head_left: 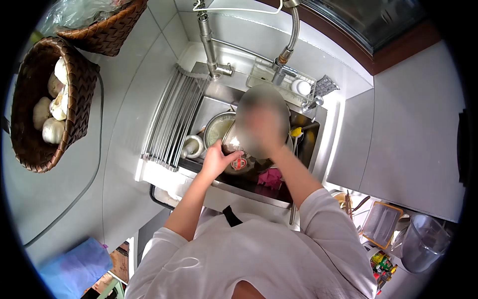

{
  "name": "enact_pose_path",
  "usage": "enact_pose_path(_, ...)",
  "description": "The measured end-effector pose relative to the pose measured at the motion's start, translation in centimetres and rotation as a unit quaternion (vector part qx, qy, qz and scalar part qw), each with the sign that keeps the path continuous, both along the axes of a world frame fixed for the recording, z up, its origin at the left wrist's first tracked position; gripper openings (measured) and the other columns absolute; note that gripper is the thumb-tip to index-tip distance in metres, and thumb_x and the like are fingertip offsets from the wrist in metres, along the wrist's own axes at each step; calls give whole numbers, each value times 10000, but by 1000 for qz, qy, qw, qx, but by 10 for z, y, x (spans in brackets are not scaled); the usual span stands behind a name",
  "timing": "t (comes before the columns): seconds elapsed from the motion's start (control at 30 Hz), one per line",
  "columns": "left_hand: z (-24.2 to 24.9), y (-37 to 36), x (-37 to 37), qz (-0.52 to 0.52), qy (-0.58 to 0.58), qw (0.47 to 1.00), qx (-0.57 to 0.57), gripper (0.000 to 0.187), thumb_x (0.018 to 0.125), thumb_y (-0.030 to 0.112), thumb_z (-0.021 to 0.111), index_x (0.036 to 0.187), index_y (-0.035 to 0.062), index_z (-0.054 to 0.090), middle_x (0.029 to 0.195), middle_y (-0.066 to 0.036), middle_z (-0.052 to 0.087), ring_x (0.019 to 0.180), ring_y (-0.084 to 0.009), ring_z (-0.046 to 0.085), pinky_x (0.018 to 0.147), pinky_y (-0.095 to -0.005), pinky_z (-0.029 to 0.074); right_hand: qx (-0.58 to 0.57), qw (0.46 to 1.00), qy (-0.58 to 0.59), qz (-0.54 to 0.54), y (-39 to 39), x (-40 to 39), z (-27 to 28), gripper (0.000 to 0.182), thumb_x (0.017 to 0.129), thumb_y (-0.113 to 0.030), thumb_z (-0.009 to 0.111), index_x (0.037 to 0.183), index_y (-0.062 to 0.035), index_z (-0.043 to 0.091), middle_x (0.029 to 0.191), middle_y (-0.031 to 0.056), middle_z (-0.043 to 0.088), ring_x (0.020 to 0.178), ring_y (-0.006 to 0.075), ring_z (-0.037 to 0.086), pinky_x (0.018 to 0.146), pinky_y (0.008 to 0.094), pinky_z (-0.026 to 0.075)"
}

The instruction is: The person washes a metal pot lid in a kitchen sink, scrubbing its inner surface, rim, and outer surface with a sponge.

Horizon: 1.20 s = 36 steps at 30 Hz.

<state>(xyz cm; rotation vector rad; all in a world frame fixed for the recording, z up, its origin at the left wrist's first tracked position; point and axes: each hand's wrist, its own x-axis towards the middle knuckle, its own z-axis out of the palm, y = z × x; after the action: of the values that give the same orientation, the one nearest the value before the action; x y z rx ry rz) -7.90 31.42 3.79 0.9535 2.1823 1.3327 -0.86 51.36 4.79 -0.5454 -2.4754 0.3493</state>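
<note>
Over the sink, my left hand (217,160) grips the near rim of a shiny metal vessel (233,141), thumb spread along its edge. My right hand (266,127) reaches to the vessel's far right side; a grey blurred patch covers its fingers, so what they hold is hidden. Behind my left hand sits a round metal bowl (215,128) with cloudy contents. A white mortar (194,146) stands left of it. Below the vessel a red round label (239,163) shows, and a pink cloth (270,178) lies to its right.
A roll-up metal rack (178,117) covers the sink's left side. Two faucets (211,55) rise at the back, beside a wire caddy (279,82). A woven basket of garlic (74,109) hangs at left. A clear plastic container (423,243) stands at lower right.
</note>
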Motion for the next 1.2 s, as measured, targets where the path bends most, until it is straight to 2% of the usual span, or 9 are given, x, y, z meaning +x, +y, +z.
enact_pose_path(0.13,8,4,1,4,-49,998,-33,516,685,279,883,954,-78,625,787,-165,694,701,-186,656,661,-336,524,-38,994,77,-62,34,-2,-10,218,819,-166,636,636,-53,595,732,136,510,706,344,545,613,441,448)
enact_pose_path(0.27,7,2,-4,1,-46,995,-86,526,679,317,878,896,-72,598,745,-193,673,648,-248,649,629,-367,517,70,995,-17,73,-43,5,21,82,741,-155,643,719,-83,610,752,99,511,732,300,554,637,433,451)
enact_pose_path(0.33,4,2,-6,-2,-35,996,-87,536,675,339,878,862,-67,583,709,-199,659,607,-268,636,601,-379,509,45,990,64,118,-81,9,22,102,716,-187,645,785,-120,611,791,71,493,760,271,552,662,405,442)
enact_pose_path(0.63,6,1,2,23,-49,998,-14,531,665,337,884,847,-62,584,666,-183,641,586,-267,627,590,-386,506,-124,986,57,-93,14,-1,18,181,817,-162,638,672,-54,633,710,111,514,703,335,555,582,470,434)
enact_pose_path(0.8,-5,-3,-4,5,-53,996,-70,539,679,312,860,916,-80,575,667,-218,619,594,-319,630,586,-413,500,-33,993,9,115,-86,18,35,88,728,-187,648,780,-119,629,813,79,498,815,290,539,692,429,435)
enact_pose_path(0.9,1,-6,-5,-23,-12,996,-88,547,683,301,847,949,-85,566,664,-233,602,593,-339,620,575,-420,491,-50,995,27,83,-77,17,25,81,774,-181,659,850,-155,673,788,66,515,760,295,547,629,420,438)
enact_pose_path(1.03,2,-4,2,-4,-18,1000,10,583,695,355,855,940,-90,569,682,-226,625,596,-339,619,588,-407,500,-105,989,35,-99,-6,3,17,123,800,-173,666,711,-88,660,701,132,508,706,339,539,615,458,412)
enact_pose_path(1.07,8,-5,0,-13,-39,998,-49,591,698,368,857,934,-90,570,715,-230,641,630,-346,637,619,-411,513,-142,979,58,-136,9,2,17,184,798,-180,677,646,-82,641,690,135,514,689,345,541,608,475,408)
enact_pose_path(1.2,9,-2,0,-8,-19,999,-45,587,701,366,855,935,-90,569,725,-237,644,654,-352,653,628,-412,518,-83,995,48,-27,-31,4,26,130,783,-156,663,680,-79,647,711,148,530,705,349,550,623,474,424)
